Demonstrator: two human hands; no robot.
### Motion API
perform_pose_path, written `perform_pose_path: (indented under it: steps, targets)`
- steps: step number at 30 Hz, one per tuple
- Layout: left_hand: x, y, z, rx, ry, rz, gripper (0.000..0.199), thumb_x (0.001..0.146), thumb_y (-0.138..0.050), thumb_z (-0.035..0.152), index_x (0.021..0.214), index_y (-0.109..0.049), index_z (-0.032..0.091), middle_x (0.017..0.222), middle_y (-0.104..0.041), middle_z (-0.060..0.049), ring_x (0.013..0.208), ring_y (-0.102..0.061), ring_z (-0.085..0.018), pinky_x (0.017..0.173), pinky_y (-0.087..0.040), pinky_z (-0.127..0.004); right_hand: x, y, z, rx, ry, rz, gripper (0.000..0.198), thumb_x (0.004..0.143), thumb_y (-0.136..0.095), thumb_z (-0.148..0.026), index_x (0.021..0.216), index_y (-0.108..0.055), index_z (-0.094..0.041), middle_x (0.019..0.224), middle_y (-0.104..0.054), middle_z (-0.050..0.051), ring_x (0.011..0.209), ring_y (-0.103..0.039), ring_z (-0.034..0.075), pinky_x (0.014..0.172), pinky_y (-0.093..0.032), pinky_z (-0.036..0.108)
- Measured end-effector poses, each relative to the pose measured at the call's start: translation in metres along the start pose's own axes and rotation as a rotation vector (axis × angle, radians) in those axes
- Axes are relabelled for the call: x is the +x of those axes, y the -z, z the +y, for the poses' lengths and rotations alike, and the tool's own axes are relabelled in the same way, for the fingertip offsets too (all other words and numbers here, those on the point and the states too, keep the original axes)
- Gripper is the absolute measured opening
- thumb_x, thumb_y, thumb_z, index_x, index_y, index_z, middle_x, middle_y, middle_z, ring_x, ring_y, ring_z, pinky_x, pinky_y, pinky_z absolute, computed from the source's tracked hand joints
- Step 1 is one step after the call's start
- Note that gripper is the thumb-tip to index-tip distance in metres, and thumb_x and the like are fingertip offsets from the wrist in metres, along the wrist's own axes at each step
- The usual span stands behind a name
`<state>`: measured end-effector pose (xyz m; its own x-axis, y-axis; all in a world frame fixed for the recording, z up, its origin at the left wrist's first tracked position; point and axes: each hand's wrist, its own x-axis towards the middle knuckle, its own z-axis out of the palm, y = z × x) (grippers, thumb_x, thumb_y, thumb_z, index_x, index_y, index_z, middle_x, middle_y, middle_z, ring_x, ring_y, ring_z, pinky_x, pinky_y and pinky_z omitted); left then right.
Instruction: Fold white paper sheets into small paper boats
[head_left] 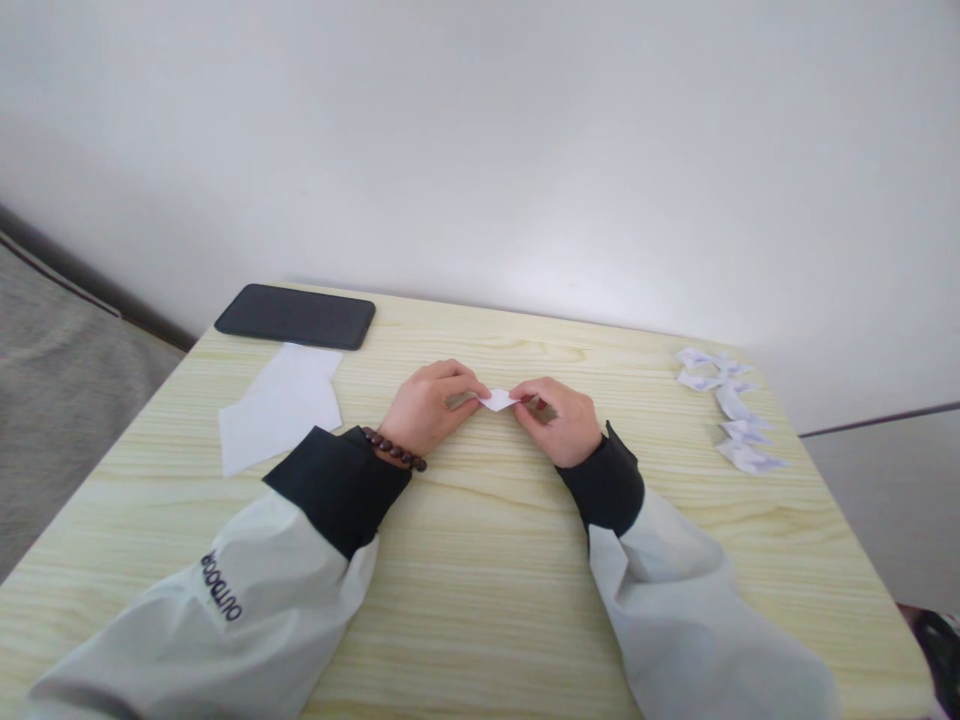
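A small folded piece of white paper (498, 400) is stretched between my two hands, over the middle of the table. My left hand (431, 405), with a dark bead bracelet at the wrist, pinches its left end between thumb and fingers. On the other side my right hand (556, 418) grips the right end in the same kind of pinch. The paper's middle shows as a pale pointed shape; its ends are covered by my fingertips.
White paper sheets (281, 405) lie overlapping at the left, close to a black phone (296, 316) by the back edge. Several small folded paper figures (739, 403) sit in a group at the right. The wooden-patterned table (480, 600) stands against a white wall (480, 150).
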<state>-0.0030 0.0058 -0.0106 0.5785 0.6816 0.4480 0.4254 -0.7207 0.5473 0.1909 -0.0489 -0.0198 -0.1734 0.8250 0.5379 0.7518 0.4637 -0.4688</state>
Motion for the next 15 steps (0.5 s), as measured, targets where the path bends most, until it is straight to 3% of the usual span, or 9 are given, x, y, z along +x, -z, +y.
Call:
perform_pose_path:
  steps: [5, 11, 15]
  targets:
    - [-0.0014, 0.0006, -0.0037, 0.177, -0.079, -0.040, 0.014, 0.081, -0.058, 0.024, 0.082, -0.071, 0.021, 0.084, -0.065, -0.004, 0.080, -0.056, -0.017, 0.074, -0.044, -0.031, -0.0003, -0.0016, 0.0039, -0.061, 0.070, -0.024, 0.007, 0.078, -0.059, -0.020, 0.080, -0.066, -0.020, 0.086, -0.067, 0.005, 0.083, -0.059, 0.018, 0.080, -0.047, 0.032]
    - [-0.0004, 0.0016, -0.0011, 0.193, -0.072, -0.089, 0.021, 0.085, -0.054, 0.032, 0.080, -0.071, 0.020, 0.083, -0.066, -0.004, 0.080, -0.055, -0.017, 0.076, -0.043, -0.032, 0.0004, -0.0002, 0.0077, -0.021, 0.018, -0.053, 0.016, 0.084, -0.057, -0.029, 0.078, -0.068, -0.020, 0.080, -0.064, 0.006, 0.077, -0.057, 0.017, 0.073, -0.046, 0.031]
    - [0.0012, 0.0017, 0.0016, 0.158, -0.047, -0.126, 0.021, 0.087, -0.050, 0.030, 0.090, -0.068, 0.019, 0.086, -0.067, -0.005, 0.082, -0.055, -0.018, 0.077, -0.042, -0.032, 0.0026, 0.0023, 0.0057, 0.034, -0.066, -0.108, 0.019, 0.086, -0.053, -0.031, 0.076, -0.065, -0.020, 0.075, -0.063, 0.005, 0.072, -0.056, 0.016, 0.069, -0.046, 0.030]
